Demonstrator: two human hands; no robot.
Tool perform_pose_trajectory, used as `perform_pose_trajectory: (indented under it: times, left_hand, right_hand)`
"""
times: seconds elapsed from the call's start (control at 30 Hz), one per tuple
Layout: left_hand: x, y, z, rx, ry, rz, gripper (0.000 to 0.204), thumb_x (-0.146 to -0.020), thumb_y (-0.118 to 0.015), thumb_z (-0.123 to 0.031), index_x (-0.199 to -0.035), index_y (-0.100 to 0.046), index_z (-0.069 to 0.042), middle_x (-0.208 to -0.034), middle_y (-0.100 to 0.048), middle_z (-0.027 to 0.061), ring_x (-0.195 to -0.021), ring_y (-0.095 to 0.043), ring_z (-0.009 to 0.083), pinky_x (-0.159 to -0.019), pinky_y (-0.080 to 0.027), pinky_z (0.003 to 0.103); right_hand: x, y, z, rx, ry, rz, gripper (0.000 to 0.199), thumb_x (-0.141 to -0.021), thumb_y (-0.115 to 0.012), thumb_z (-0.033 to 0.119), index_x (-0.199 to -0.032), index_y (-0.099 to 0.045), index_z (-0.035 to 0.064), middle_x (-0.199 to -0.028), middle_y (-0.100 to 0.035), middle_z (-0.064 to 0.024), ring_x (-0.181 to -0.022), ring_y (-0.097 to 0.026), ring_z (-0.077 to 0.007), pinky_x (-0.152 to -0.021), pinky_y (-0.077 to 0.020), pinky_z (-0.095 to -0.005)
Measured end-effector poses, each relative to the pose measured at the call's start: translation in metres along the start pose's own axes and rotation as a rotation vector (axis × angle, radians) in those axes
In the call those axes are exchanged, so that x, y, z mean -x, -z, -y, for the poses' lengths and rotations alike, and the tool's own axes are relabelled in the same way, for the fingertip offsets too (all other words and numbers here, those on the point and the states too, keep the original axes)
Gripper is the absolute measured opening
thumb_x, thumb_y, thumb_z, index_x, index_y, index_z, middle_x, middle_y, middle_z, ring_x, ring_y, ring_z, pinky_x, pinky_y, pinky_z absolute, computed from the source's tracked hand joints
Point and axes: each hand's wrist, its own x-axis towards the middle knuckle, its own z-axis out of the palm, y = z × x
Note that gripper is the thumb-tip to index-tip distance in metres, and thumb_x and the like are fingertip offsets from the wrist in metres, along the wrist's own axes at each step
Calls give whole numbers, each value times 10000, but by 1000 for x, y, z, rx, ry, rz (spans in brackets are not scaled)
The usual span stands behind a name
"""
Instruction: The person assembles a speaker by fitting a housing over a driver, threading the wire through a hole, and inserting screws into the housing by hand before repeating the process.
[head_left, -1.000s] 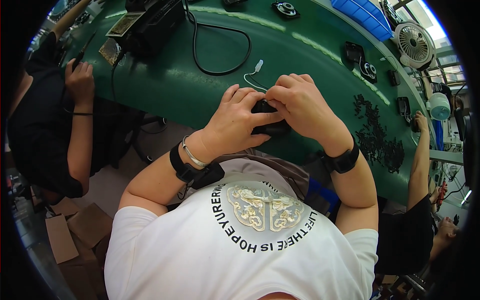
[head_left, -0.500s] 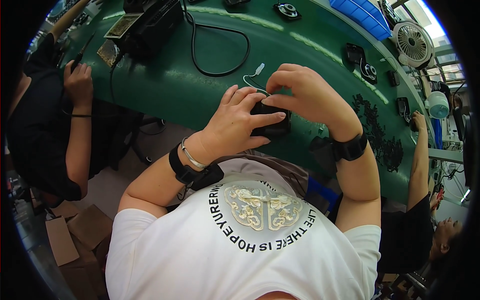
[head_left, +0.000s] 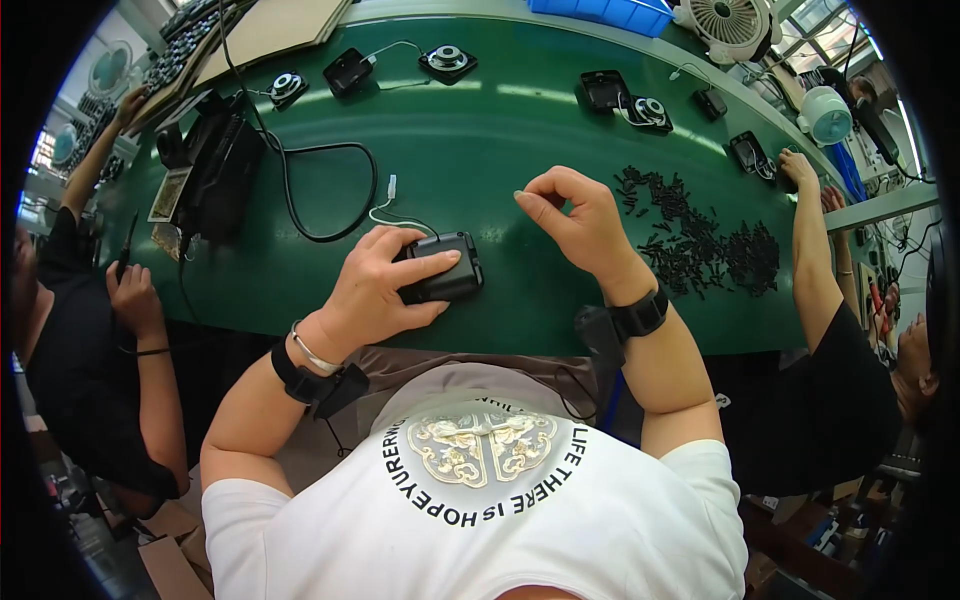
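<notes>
On the green table in front of me lies a small black plastic case [head_left: 463, 282], with a thin cable and white plug [head_left: 391, 187] leading out from its far side. My left hand [head_left: 375, 278] is wrapped over its left part, thumb at the near edge and the index finger stretched across the top. To the right and off the case, my right hand [head_left: 580, 215] hovers above the table. Its thumb and index finger are pinched together; whether a small piece sits between them cannot be seen.
Many small black pieces [head_left: 700, 240] lie scattered on the right. Round speaker parts [head_left: 448, 60] and black cases [head_left: 604, 92] stand along the far side. A black boxy device [head_left: 215, 165] with a thick cable [head_left: 375, 170] sits left. Co-workers' hands [head_left: 133, 300] are at both sides.
My right hand has lifted off the case and moved away from it to the right. My left hand still holds the case. The view has turned, showing more of the table's far side.
</notes>
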Motion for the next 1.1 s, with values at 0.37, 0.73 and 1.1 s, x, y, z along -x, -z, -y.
perform_pose_trajectory:
  times: [0.37, 0.73, 1.1]
  left_hand:
    - [-190, 0, 82, -143, -59, -162, 551, -722, -790, -350, -1254, -688, -254, -1199, -636, 172, -1098, -589, 346, -995, -460, 421]
    - [-281, -70, 157, -184, 56, 27, 537, -752, -759, -398, -1269, -676, -283, -1216, -632, 163, -1130, -569, 356, -1021, -441, 428]
    - [-273, -77, 150, -215, 73, 73, 498, -838, -681, -479, -1309, -637, -324, -1268, -599, 148, -1279, -446, 345, -1132, -253, 479]
  right_hand:
    - [-10, -13, 21, -78, -79, -188, 140, -924, -698, 127, -864, -651, 9, -632, -530, 57, -567, -429, -9, -514, -350, -190]
    - [-16, -17, 15, -36, -90, -172, 135, -909, -702, 110, -835, -640, 16, -600, -545, 33, -514, -436, -31, -484, -361, -207]
    - [-18, -17, 21, -37, -46, -125, 105, -899, -702, 75, -842, -638, 14, -602, -560, 2, -507, -478, -53, -480, -389, -220]
